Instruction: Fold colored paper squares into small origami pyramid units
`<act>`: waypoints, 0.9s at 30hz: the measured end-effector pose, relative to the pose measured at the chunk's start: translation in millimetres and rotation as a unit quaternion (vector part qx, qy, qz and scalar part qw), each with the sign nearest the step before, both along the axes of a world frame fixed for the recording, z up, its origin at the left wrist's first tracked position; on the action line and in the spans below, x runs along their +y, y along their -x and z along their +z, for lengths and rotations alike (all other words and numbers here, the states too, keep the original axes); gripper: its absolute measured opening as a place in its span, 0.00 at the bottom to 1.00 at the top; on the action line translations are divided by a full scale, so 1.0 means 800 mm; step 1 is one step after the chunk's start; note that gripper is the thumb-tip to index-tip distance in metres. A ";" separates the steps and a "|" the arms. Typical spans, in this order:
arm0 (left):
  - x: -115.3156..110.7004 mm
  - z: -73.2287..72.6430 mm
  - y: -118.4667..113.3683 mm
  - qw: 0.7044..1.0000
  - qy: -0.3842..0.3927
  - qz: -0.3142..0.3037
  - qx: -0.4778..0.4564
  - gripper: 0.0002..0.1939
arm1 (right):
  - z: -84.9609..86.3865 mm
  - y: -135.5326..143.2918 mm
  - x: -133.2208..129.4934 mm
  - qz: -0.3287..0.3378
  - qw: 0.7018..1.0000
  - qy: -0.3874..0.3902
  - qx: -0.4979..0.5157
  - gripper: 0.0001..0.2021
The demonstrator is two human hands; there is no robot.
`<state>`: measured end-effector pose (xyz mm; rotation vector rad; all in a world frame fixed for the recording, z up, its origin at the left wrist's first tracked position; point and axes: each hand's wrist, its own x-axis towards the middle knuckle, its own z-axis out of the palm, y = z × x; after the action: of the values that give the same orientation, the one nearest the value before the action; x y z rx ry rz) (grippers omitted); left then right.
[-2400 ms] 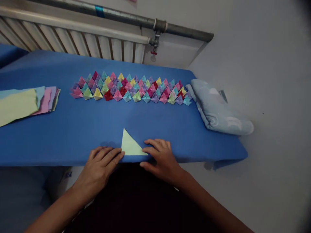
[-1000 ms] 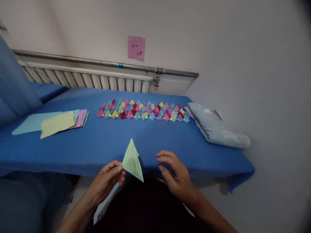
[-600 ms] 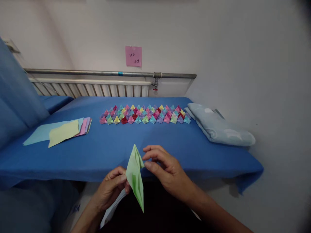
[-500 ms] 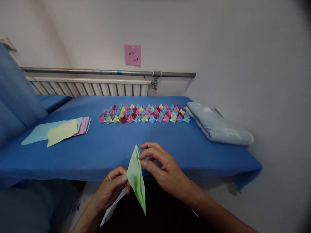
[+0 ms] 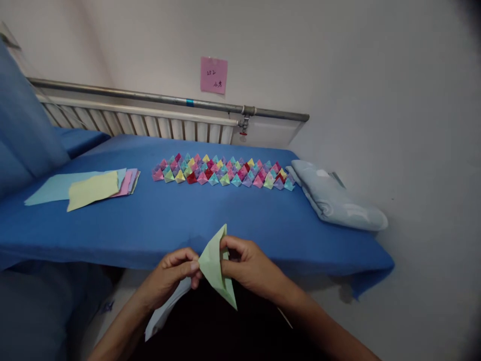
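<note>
A folded piece of light green origami paper [image 5: 211,263] is held up in front of me, just past the near edge of the bed. My left hand [image 5: 179,268] pinches its left corner between thumb and fingertips. On the other side, my right hand [image 5: 248,260] has its thumb and fingers at the folded opening, the fingertips partly hidden inside the paper. Several rows of small folded paper pieces [image 5: 224,179] in many colours stand on the bed beyond my hands.
The blue-covered bed [image 5: 150,225] stretches across the view. Coloured paper sheets [image 5: 92,190] lie at left, and a folded light blue blanket [image 5: 334,198] at right. Behind are a radiator [image 5: 150,123], a metal pipe [image 5: 143,95] and a pink note [image 5: 214,75] on the wall.
The green paper has turned and its folded side has opened wider. My right hand's fingers have moved from its upper edge into the opening. The whole view has tilted slightly.
</note>
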<state>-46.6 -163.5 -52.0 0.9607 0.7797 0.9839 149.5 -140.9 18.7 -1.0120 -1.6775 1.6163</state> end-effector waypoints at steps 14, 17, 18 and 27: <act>0.011 0.048 -0.038 0.990 -0.014 0.103 0.099 0.28 | -0.024 0.007 0.022 -0.135 0.876 -0.430 -0.174 0.10; 0.015 0.048 -0.046 0.979 -0.060 0.118 0.152 0.24 | -0.027 0.008 0.023 -0.122 0.845 -0.476 -0.210 0.11; 0.016 0.048 -0.049 0.975 -0.069 0.125 0.170 0.21 | -0.028 0.009 0.024 -0.120 0.838 -0.488 -0.213 0.12; 0.026 0.052 -0.059 0.922 -0.131 0.174 0.321 0.10 | -0.038 0.003 0.029 -0.122 0.789 -0.557 -0.231 0.25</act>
<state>0.4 -142.9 -10.6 1.4435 1.4310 1.1053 146.9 -117.7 -11.9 -0.9024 -2.1960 0.0108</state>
